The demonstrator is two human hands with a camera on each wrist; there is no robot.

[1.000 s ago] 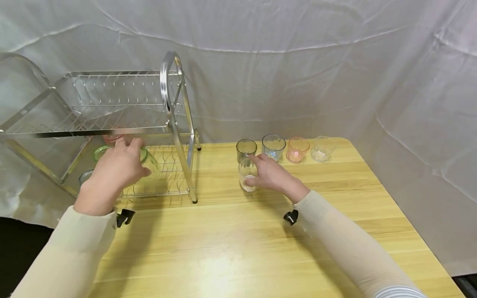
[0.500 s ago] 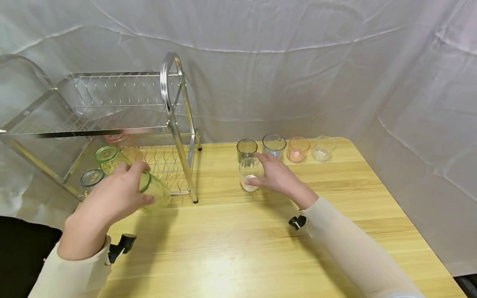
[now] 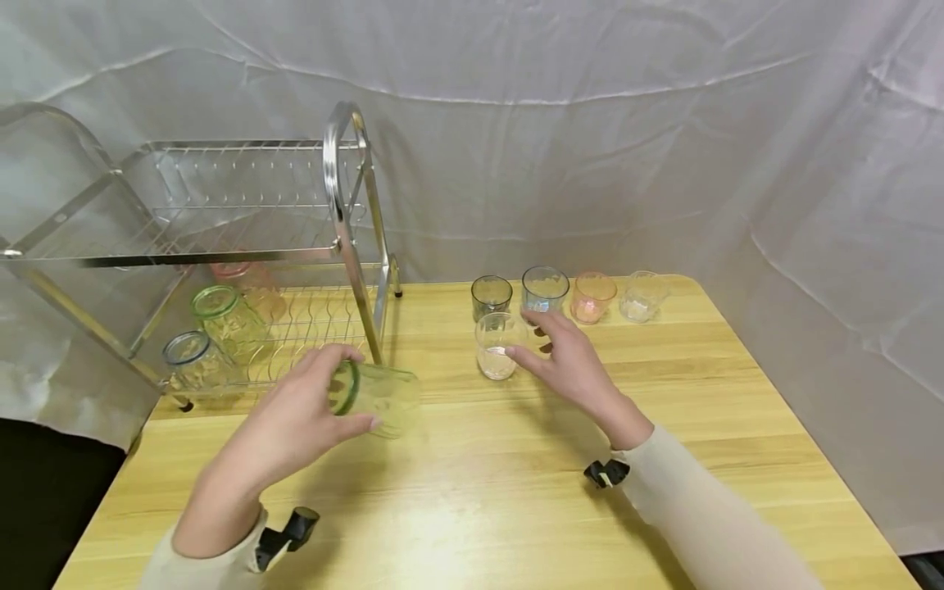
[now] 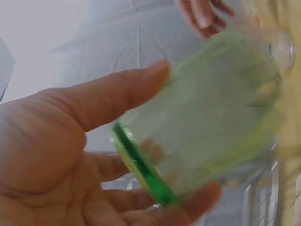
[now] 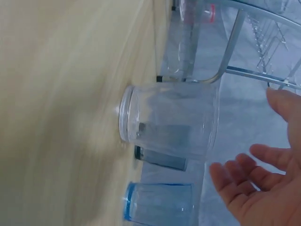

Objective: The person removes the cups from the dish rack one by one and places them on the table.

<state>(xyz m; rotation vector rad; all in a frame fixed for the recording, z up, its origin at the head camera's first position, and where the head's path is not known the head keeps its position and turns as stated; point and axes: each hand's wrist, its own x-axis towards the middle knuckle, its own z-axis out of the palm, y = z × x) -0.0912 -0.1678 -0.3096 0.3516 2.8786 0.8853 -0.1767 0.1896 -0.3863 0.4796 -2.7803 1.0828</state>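
Left hand: occupied. Thumb and fingers grip the green glass at its ringed end, thumb on one wall, fingers on the opposite one. The green glass is tipped onto its side and held above the surface, just outside the front of the metal rack. In the left wrist view its far end is blurred.

Right hand: holding nothing; thumb and fingers spread wide. It is just beside the clear glass; the right wrist view shows a gap between the fingers and the wall of that glass. The clear glass stands upright on the surface, directly in front of the dark grey glass.

From where I stand, a back row is noted along the far edge of the surface. Beginning at the dark grey glass and going right: the bluish glass, the pink-orange glass and the faceted clear glass.

Rack, at the person's left: two tiers. On the lower tier, three tilted glasses are recorded, running from front to back: the blue-rimmed glass, the second green glass and the pink glass. A grey sheet hangs behind everything.
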